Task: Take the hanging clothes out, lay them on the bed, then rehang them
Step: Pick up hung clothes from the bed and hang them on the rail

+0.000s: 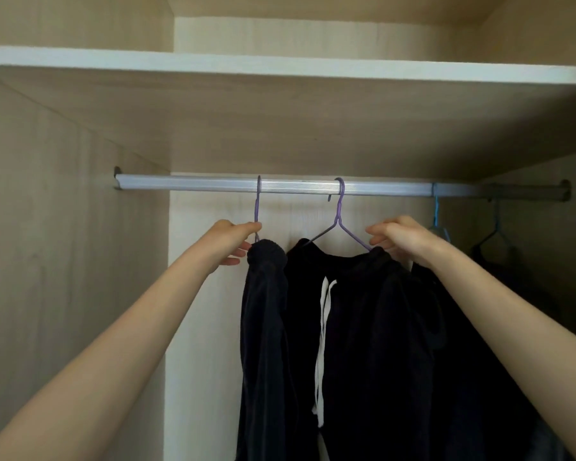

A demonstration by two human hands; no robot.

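Both of your hands are up just under the rail (280, 186), each on a purple hanger whose hook sits over it. Your left hand (236, 239) has its fingers (250, 227) curled tight round the neck of the left hanger (256, 207), right above the bunched collar of the dark garment (266, 311). Your right hand (401, 239) pinches the right arm of the second hanger (339, 211), where the wire meets the shoulder of the dark hoodie (379, 311). Both garments hang straight down below the rail and touch each other. Whether you are about to lift them off or have just hung them cannot be told from here.

The main risk is on your right. You hold that hanger by one arm and not by its neck, so lifting it would probably tip it, and the hoodie could slide off the far shoulder. Pulling either hanger toward you before the hook clears the top of the rail would likely snag it. The left garment is gathered at the neck of its hanger, not spread over the arms, so a jerk may drop it. The white drawstrings (323, 327) hang loose between the two garments and could catch. Further right along the rail, a blue hanger (436, 214) sits close behind your right hand and may get knocked.
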